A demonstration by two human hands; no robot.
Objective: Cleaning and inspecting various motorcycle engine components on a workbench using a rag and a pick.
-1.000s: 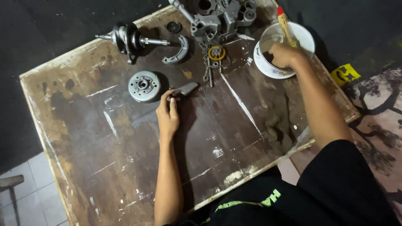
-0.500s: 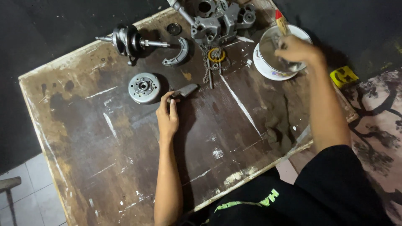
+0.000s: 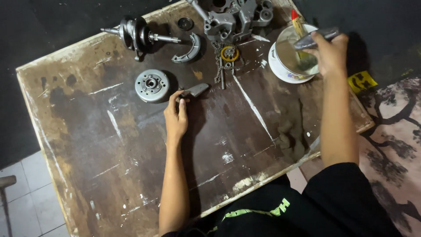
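My left hand (image 3: 176, 116) lies on the worn wooden board (image 3: 109, 149), its fingertips pinching a small grey metal part (image 3: 195, 91). A round flywheel (image 3: 151, 85) sits just left of it. My right hand (image 3: 331, 52) is raised over a white bowl (image 3: 280, 68) at the board's far right and grips a long grey metal piece (image 3: 313, 38). A paintbrush with a red and yellow handle (image 3: 299, 26) stands in the bowl.
A crankshaft (image 3: 136, 34), a curved brake shoe (image 3: 187, 50), a small black ring (image 3: 185, 23), a grey engine case (image 3: 237, 17) and a chain with a yellow sprocket (image 3: 228, 57) lie along the far edge. A yellow tag (image 3: 362, 81) lies on the dark floor.
My right hand has lifted out of the bowl, bringing up the long grey metal piece. The left hand has stayed put on the small part.
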